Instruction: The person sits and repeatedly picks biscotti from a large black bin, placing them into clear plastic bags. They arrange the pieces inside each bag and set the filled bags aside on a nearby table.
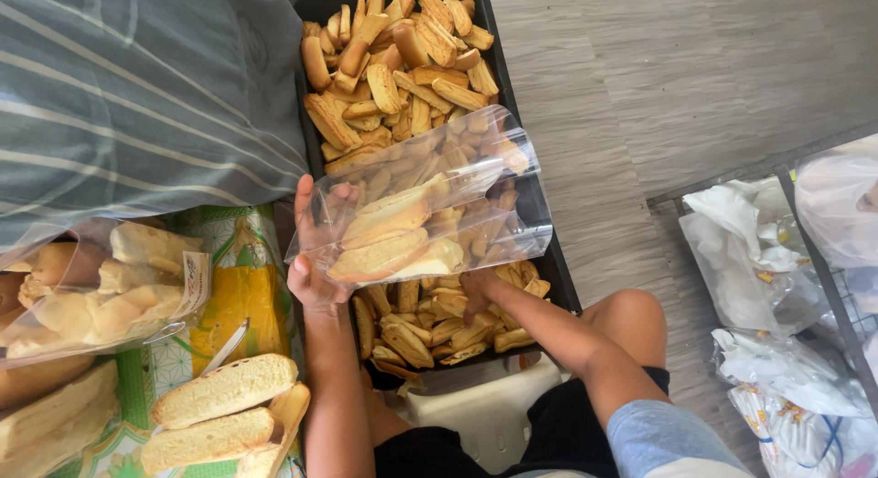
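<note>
Grey plank floor; black tray [311, 121] of rusks; left hand [311, 258], fingers spread, props clear bag [430, 204] part-filled; right hand [476, 286], fingers hidden, reaching among rusks [412, 336]; next, lift more into bag

Both forearms are bare from elbow to wrist. The left hand [315, 258] and right hand [476, 286] carry no gloves, rings or watch. A light blue-grey short sleeve [663, 437] covers the right upper arm. Dark shorts [567, 432] cover the lap. One bare knee [631, 313] shows beyond the shorts.
</note>
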`<action>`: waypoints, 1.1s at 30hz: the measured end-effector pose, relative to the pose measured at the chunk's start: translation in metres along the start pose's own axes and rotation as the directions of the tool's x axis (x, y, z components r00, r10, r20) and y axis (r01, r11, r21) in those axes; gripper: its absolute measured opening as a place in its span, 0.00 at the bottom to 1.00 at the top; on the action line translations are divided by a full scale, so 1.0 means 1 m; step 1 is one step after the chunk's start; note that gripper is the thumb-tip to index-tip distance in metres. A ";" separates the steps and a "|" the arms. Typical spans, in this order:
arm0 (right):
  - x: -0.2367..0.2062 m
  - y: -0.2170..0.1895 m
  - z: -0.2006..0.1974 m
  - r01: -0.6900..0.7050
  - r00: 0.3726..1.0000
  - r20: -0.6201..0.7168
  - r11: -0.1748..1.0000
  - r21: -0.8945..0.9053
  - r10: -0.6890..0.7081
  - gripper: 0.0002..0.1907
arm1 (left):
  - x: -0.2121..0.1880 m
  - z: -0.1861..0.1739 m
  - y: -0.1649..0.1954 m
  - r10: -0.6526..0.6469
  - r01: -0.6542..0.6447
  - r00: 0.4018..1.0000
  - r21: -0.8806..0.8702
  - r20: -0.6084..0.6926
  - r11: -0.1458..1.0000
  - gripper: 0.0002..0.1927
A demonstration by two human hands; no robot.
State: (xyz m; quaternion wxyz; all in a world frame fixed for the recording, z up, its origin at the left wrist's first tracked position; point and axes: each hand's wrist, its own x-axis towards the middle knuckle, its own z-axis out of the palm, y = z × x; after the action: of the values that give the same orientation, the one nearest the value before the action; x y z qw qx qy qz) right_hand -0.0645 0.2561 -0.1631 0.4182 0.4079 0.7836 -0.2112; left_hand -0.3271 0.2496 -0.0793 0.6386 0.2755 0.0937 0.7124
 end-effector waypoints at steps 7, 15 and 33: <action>-0.011 -0.020 0.011 0.014 0.998 -0.060 0.992 0.122 -0.006 0.64 | -0.003 0.000 0.002 0.016 -0.015 1.000 -0.010 0.026 1.000 0.60; -0.032 -0.035 0.039 -0.058 0.956 -0.279 0.992 0.108 0.087 0.60 | -0.004 -0.001 -0.003 0.007 -0.006 1.000 -0.023 0.021 1.000 0.60; -0.208 0.116 0.000 0.219 0.975 -0.212 -0.175 0.960 0.059 0.41 | -0.016 -0.007 0.000 -0.070 0.077 0.993 -0.076 0.094 0.994 0.61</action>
State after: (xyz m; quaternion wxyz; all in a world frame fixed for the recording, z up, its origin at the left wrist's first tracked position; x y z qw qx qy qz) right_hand 0.0960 0.2268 0.0100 -0.1302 0.5487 0.4008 -0.7220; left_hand -0.3300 0.2353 -0.0899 0.6784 0.2785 0.0462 0.6782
